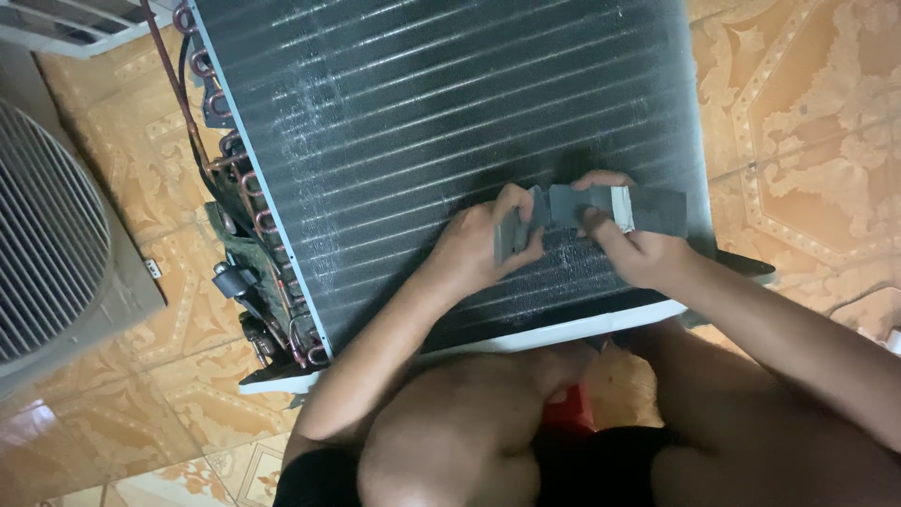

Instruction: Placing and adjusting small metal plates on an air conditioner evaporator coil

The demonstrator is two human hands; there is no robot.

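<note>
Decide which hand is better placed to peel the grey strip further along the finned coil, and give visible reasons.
Probably the right hand: its fingers pinch the grey strip beside the length lying flat on the finned coil. The left hand grips the folded end.

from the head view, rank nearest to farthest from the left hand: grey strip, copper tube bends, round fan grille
1. grey strip, in the left hand itself, over the fins
2. copper tube bends, along the coil's left edge
3. round fan grille, far left on the floor
</note>
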